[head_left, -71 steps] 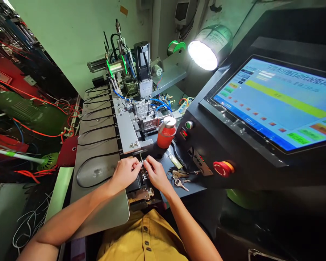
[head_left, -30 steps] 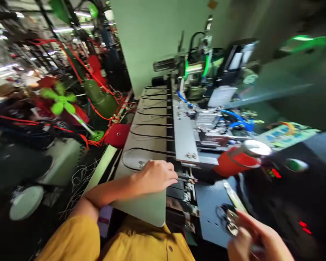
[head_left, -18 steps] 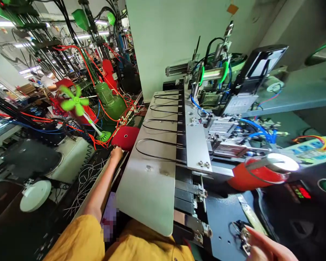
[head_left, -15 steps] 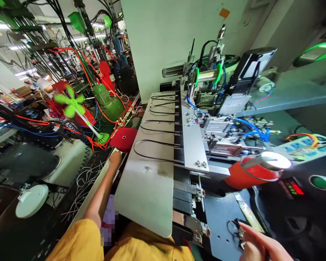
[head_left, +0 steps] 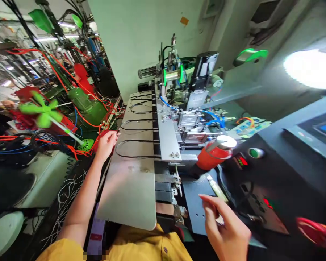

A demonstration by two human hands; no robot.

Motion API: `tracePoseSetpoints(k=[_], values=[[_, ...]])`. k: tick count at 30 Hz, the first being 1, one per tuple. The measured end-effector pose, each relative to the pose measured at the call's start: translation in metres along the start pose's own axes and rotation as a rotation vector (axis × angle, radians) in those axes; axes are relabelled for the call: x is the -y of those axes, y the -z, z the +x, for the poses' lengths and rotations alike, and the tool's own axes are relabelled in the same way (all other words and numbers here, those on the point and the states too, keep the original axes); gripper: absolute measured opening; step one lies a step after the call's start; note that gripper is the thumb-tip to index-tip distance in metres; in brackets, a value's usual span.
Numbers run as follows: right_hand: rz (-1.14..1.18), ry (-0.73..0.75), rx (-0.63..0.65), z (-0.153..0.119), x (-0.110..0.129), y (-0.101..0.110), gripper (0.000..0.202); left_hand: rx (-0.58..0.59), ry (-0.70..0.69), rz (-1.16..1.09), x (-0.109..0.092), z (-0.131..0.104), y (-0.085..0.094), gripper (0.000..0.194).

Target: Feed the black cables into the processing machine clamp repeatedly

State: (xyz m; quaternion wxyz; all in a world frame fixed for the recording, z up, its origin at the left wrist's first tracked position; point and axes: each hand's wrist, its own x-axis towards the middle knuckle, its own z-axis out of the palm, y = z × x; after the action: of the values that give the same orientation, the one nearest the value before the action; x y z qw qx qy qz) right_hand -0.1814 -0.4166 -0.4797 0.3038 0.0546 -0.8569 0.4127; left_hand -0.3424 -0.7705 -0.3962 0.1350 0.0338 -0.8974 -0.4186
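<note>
My left hand [head_left: 106, 145] is raised beside the left edge of a flat metal plate [head_left: 130, 195]. Its fingers are drawn together near the black cable loops; anything between them is too small to name. Several thin black cable loops [head_left: 134, 140] lie across the plate, their ends running into a dark track [head_left: 157, 139] along the machine. My right hand [head_left: 225, 226] hovers over a dark plate with holes [head_left: 192, 203] at lower right. Thumb and index finger nearly meet, and something pale shows in the gap, too hidden to make out.
Metal cylinders [head_left: 190, 123] with blue tubes stand beyond the track. A red container [head_left: 213, 156] sits near a dark control box [head_left: 274, 152] on the right. To the left are a green fan [head_left: 43, 110], orange hoses and loose white wires [head_left: 63, 197].
The view has turned right, so the machine appears further left. My left hand has come up from below the plate's edge. A small dark loop with metal bits beside my right hand no longer shows.
</note>
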Motion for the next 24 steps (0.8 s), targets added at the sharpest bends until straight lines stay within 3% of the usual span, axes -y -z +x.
tracePoseSetpoints(k=[4, 6, 8, 12, 18, 20, 24], values=[[0.265, -0.176, 0.141, 0.012, 0.023, 0.002, 0.015, 0.462, -0.302, -0.149, -0.080, -0.050, -0.046, 0.024], [0.423, -0.286, 0.212, 0.017, 0.034, 0.000, 0.014, 0.651, -0.407, -0.135, -0.101, -0.081, -0.068, 0.020], [0.518, -0.360, 0.238, 0.019, 0.039, -0.005, 0.015, 0.743, -0.480, -0.133, -0.107, -0.104, -0.084, 0.018], [0.535, -0.457, 0.243, 0.016, 0.038, -0.011, 0.023, 0.748, -0.563, -0.088, -0.098, -0.119, -0.100, 0.016], [0.560, -0.475, 0.379, 0.015, 0.032, -0.004, 0.029, 0.825, -0.639, 0.005, -0.098, -0.117, -0.096, 0.017], [0.556, -0.452, 0.248, 0.014, 0.036, -0.009, 0.027, 0.788, -0.567, -0.052, -0.101, -0.121, -0.098, 0.018], [0.478, -0.302, -0.183, 0.007, 0.050, -0.035, 0.016, 0.729, -0.361, -0.244, -0.100, -0.133, -0.107, 0.021]])
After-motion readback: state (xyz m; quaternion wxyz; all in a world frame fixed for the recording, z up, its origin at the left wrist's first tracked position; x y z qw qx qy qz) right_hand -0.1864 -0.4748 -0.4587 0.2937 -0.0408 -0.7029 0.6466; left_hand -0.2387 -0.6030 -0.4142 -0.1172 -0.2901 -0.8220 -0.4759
